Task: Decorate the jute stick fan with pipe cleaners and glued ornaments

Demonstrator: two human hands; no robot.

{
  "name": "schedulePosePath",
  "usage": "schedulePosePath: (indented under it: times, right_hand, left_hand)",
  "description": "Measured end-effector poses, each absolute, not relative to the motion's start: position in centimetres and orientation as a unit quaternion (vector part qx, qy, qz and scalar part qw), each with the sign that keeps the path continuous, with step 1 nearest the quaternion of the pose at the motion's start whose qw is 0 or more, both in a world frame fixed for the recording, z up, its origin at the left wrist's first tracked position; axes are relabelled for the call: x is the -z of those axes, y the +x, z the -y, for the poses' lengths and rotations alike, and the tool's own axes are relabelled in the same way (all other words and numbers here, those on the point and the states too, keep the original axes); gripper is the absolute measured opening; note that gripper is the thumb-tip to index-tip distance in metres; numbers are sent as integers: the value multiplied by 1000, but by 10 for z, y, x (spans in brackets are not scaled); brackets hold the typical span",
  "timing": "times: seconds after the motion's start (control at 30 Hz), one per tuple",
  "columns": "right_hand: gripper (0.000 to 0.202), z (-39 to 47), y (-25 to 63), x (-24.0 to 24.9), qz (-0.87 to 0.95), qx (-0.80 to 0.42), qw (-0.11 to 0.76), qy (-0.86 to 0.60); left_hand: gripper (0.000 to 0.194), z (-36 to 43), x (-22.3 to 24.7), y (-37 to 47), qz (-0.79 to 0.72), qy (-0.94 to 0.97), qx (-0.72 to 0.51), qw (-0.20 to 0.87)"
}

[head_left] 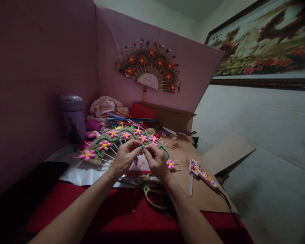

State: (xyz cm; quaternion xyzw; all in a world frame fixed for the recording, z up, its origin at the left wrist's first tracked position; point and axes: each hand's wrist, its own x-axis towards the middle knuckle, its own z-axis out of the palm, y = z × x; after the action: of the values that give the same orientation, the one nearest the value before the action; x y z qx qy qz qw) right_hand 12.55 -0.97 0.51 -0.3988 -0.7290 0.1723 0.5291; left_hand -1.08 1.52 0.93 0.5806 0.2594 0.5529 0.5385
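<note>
From my remote seat I see two hands meeting over the table: the left hand and the right hand, thumb and forefinger of each pinching one small blue bit between them. Past the fingertips, spreading from nine o'clock round to four, lies one twine fan; I count at least eight pink flowers on it, plus a wavy green cord. At six o'clock, just below the wrists, I have one pair of scissors. At four, one patterned glue gun rests on one cardboard sheet. At ten stands one purple flask. Farther out at twelve, I get a second fan against the pink panel, with eight orange-red flowers that I can count; its many coloured tips are too small for me to number. At two hangs one framed picture.
</note>
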Motion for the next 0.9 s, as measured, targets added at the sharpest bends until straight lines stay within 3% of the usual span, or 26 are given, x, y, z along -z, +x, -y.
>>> schedulePosePath:
  times: [0.3, 0.63, 0.9]
  right_hand:
    - [16, 3, 135, -5, 753, -159, 486, -414]
    - [15, 7, 145, -17, 807, -107, 384, -435]
    - [17, 6, 142, -15, 789, -117, 418, -434]
  left_hand:
    - [22, -18, -7, -12, -308, 632, -539, 464]
    - [19, -20, -15, -23, -344, 714, -434, 429]
    - [18, -16, -15, -17, -325, 665, -464, 487]
